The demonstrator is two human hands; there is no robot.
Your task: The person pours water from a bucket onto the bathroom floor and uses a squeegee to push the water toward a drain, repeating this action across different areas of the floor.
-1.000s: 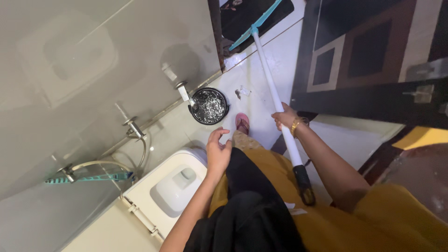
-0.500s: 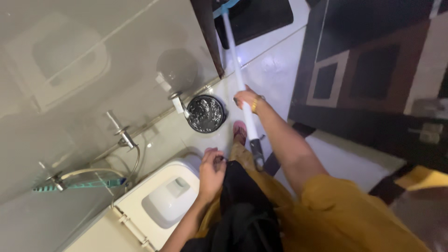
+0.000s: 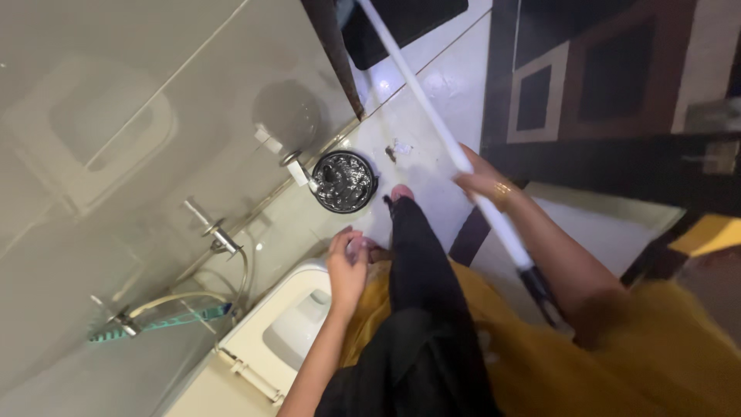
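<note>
Mop pole (image 3: 432,116) head cut off at top edge, right hand (image 3: 482,179) motion-blurred, toilet (image 3: 289,328) partly hidden by arm

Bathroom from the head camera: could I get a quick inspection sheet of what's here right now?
Surface: pale, glossy floor tiles; a small scrap lies on them.
Job's things: long white handle, gripped in the right hand; its far end runs out of view.
Clutter: dark round bucket of water under a wall tap.
Hands: left hand empty, held by the dark cloth.
Cables: hose with a blue-handled sprayer on the wall.
Surroundings: white toilet, grey wall tiles, dark patterned door.
</note>
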